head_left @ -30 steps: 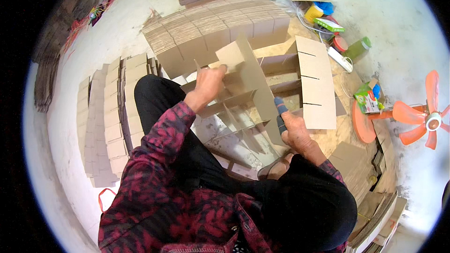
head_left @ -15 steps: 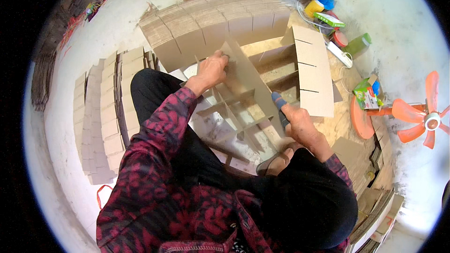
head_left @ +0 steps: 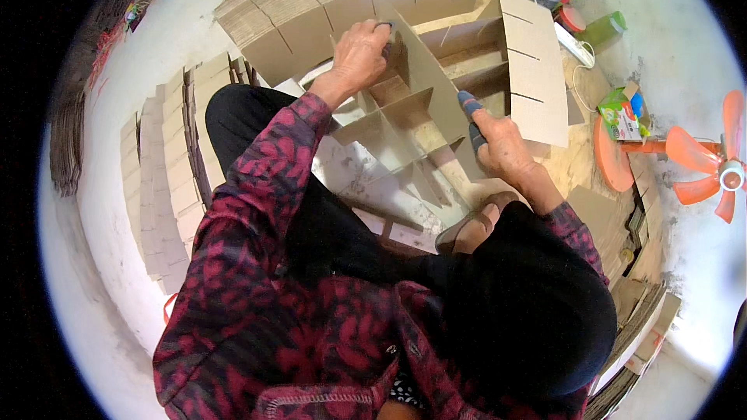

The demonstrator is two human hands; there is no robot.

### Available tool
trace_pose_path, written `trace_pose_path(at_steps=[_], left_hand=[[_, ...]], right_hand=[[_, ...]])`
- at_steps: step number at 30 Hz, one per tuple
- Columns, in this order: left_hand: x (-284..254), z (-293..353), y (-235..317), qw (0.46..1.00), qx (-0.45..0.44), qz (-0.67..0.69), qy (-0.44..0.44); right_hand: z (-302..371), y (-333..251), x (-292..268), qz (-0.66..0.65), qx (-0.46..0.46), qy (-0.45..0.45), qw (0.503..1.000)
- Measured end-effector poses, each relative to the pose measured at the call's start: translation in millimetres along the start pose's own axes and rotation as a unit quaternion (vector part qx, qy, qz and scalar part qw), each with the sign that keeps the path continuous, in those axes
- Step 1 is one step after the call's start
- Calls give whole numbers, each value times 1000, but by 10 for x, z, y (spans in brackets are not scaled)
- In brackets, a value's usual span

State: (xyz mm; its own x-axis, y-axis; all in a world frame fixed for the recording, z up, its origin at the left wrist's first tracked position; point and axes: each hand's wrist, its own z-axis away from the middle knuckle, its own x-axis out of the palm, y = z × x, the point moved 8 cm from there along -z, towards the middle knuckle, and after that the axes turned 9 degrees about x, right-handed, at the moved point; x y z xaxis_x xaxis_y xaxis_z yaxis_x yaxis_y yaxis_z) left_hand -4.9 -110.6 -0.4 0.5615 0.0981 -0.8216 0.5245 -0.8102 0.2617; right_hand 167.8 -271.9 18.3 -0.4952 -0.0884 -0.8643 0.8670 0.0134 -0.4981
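Observation:
A long cardboard strip [head_left: 430, 82] stands on edge, slanting across a grid of slotted cardboard dividers [head_left: 387, 138] in front of me. At the strip's far end my left hand [head_left: 363, 54] is closed on it, fingertips curled over the top. My right hand [head_left: 502, 140], with dark blue covers on its fingers, holds the same strip nearer to me, on its right side. Cross pieces meet the strip on its left. How far the slots are seated is hidden. Part of my foot in a sandal [head_left: 476, 227] is beside the grid's near end.
Cardboard strips [head_left: 358, 19] stand in a long row beyond the grid; more stacks [head_left: 167, 179] lie left. A slotted panel [head_left: 535, 70] covers part of another divider frame on the right. Further right are a power strip [head_left: 573, 45], a green bottle [head_left: 605, 29] and an orange fan [head_left: 727, 175].
The whole scene sits higher in the picture, the nearby grid most of all. Both hands keep hold of the strip, which was blurred by motion before and is sharper now.

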Motion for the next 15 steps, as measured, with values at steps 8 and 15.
trace_pose_path(at_steps=[8,15], left_hand=[[275,731,1544,947,22,145,-285],[433,728,1596,947,37,76,-309]], right_hand=[[65,106,384,166,63,-87,980],[-123,-70,300,188,54,-170,966]])
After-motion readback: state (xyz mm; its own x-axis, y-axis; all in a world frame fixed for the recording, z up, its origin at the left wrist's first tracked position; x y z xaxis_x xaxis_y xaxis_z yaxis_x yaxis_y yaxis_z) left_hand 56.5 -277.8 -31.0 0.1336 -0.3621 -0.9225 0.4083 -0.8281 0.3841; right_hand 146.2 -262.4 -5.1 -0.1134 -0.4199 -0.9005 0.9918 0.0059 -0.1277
